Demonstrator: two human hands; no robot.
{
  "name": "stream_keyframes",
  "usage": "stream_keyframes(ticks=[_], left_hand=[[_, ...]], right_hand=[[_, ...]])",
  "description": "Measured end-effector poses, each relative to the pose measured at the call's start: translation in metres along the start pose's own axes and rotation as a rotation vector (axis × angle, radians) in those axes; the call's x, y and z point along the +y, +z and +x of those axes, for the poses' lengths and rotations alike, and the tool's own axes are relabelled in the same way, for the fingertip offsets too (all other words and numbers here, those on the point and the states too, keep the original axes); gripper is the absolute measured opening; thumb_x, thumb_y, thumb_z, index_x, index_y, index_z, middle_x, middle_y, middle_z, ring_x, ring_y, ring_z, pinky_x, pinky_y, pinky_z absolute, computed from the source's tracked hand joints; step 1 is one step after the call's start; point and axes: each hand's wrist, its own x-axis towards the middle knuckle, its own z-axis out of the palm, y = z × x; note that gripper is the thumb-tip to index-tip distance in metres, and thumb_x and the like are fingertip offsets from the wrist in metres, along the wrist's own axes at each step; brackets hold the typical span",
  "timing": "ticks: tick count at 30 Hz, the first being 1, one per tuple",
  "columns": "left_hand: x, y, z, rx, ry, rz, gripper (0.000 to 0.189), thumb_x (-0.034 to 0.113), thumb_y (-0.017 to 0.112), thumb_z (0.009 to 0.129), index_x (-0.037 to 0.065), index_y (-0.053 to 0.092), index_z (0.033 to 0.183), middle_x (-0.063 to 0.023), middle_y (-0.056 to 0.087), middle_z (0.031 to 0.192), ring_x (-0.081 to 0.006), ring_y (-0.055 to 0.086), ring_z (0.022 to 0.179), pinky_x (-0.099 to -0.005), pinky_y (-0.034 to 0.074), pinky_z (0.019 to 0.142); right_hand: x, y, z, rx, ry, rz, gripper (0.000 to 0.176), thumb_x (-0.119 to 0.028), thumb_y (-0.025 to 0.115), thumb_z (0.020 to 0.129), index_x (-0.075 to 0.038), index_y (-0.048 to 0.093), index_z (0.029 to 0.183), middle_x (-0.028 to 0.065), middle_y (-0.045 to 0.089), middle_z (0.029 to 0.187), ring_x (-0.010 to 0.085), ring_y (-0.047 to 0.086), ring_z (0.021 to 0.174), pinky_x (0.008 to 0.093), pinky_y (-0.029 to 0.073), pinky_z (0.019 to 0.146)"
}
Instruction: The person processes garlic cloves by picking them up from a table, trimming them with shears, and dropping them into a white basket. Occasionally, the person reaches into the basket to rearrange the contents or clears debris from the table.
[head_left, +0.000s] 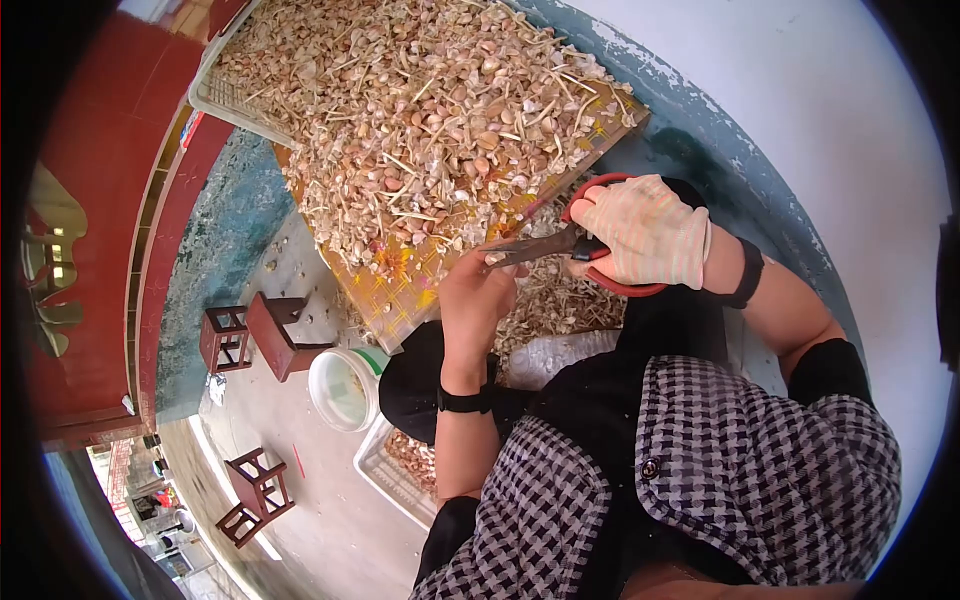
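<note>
My right hand (652,232), in a pale striped knit glove, is closed around the red handles of a pair of scissors (538,247). The dark blades point left and reach the fingertips of my left hand (474,305). That hand is bare, its fingers pinched together at the blades. A small pale piece that looks like a garlic clove (494,258) shows there, mostly hidden by the fingers and blade. Just beyond both hands, a large heap of garlic cloves (430,130), with dry skins and stems, covers a yellow patterned tabletop (400,300).
A white plastic basket (235,112) borders the heap at upper left. Below the table are a white bucket (318,385), another basket (385,470) holding cloves, and several small brown stools (275,335). Dry trimmings (545,300) and a clear plastic bag (560,355) lie near my legs.
</note>
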Motion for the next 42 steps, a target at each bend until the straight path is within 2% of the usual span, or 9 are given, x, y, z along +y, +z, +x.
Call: stream_keyframes(ticks=[13,19,22,31,34,36,38,40,42], left_hand=[[0.003,-0.004,-0.004,-0.049,-0.011,0.203,0.016,0.008,0.065,0.090,0.002,0.065,0.104,-0.0054,0.066,0.075,-0.0042,0.044,0.049,-0.0179,0.031,0.043],[-0.003,-0.007,0.000,-0.074,-0.027,0.097,0.024,0.010,0.064,0.090,0.000,0.064,0.112,-0.0068,0.066,0.076,-0.0052,0.045,0.050,-0.0178,0.030,0.043],[-0.015,-0.013,0.006,-0.095,-0.032,-0.050,0.027,0.013,0.059,0.094,-0.002,0.061,0.116,-0.0073,0.065,0.077,-0.0055,0.044,0.049,-0.0177,0.030,0.043],[-0.030,0.004,0.014,0.064,-0.076,-0.126,0.032,0.024,0.046,0.102,0.000,0.054,0.122,0.0044,0.042,0.059,-0.0054,0.040,0.049,-0.0194,0.028,0.042],[-0.046,-0.004,0.018,0.184,-0.070,-0.218,0.026,0.022,0.046,0.101,0.003,0.057,0.115,0.0052,0.041,0.060,-0.0063,0.042,0.049,-0.0198,0.029,0.041],[-0.061,-0.017,0.022,0.207,-0.135,-0.427,0.024,0.022,0.046,0.099,0.006,0.058,0.112,0.0042,0.047,0.063,-0.0068,0.044,0.051,-0.0197,0.028,0.041],[-0.029,-0.008,0.032,0.422,-0.310,-0.612,0.027,0.029,0.046,0.096,0.006,0.059,0.105,-0.0041,0.063,0.083,-0.0084,0.046,0.054,-0.0195,0.026,0.039],[-0.055,-0.055,0.055,-0.010,-0.195,-0.697,0.025,0.027,0.048,0.096,0.004,0.059,0.101,-0.0046,0.060,0.080,-0.0087,0.045,0.053,-0.0203,0.025,0.038],[-0.050,-0.057,0.082,0.230,-0.129,-0.533,0.025,0.025,0.050,0.097,0.002,0.059,0.099,-0.0042,0.057,0.076,-0.0090,0.044,0.053,-0.0204,0.025,0.039]], right_hand=[[0.002,-0.003,-0.005,-0.156,0.054,-0.012,0.038,-0.039,0.070,0.078,-0.004,0.060,0.090,0.0106,0.063,0.077,0.0306,0.066,0.080,0.0424,0.051,0.069],[0.013,0.019,-0.008,0.094,-0.203,0.453,0.038,-0.040,0.066,0.084,-0.002,0.062,0.083,0.0104,0.062,0.064,0.0271,0.062,0.058,0.0358,0.052,0.059],[-0.001,0.003,0.008,-0.238,0.449,1.101,0.040,-0.040,0.066,0.085,-0.001,0.064,0.086,0.0055,0.058,0.059,0.0175,0.060,0.053,0.0313,0.050,0.055],[-0.014,0.071,0.061,-0.011,0.158,1.260,0.033,-0.021,0.074,0.073,0.001,0.064,0.095,0.0128,0.062,0.072,0.0186,0.059,0.063,0.0313,0.048,0.062],[-0.030,0.081,0.067,0.151,0.243,1.007,0.034,-0.018,0.075,0.068,0.001,0.063,0.094,0.0155,0.063,0.076,0.0259,0.063,0.069,0.0335,0.050,0.066],[-0.032,0.097,0.071,0.249,0.059,0.706,0.040,-0.020,0.076,0.066,-0.004,0.063,0.100,0.0186,0.064,0.093,0.0377,0.062,0.093,0.0393,0.050,0.079],[-0.029,0.081,0.077,0.247,-0.094,0.668,0.035,-0.023,0.074,0.070,-0.005,0.065,0.098,0.0180,0.064,0.085,0.0363,0.064,0.086,0.0400,0.050,0.075],[-0.020,0.065,0.101,0.147,0.231,0.806,0.031,-0.027,0.073,0.072,-0.005,0.066,0.093,0.0175,0.064,0.077,0.0357,0.065,0.078,0.0414,0.051,0.071],[0.007,0.072,0.138,0.287,0.290,0.555,0.028,-0.031,0.070,0.076,-0.007,0.067,0.090,0.0188,0.064,0.073,0.0349,0.065,0.074,0.0442,0.050,0.068]])
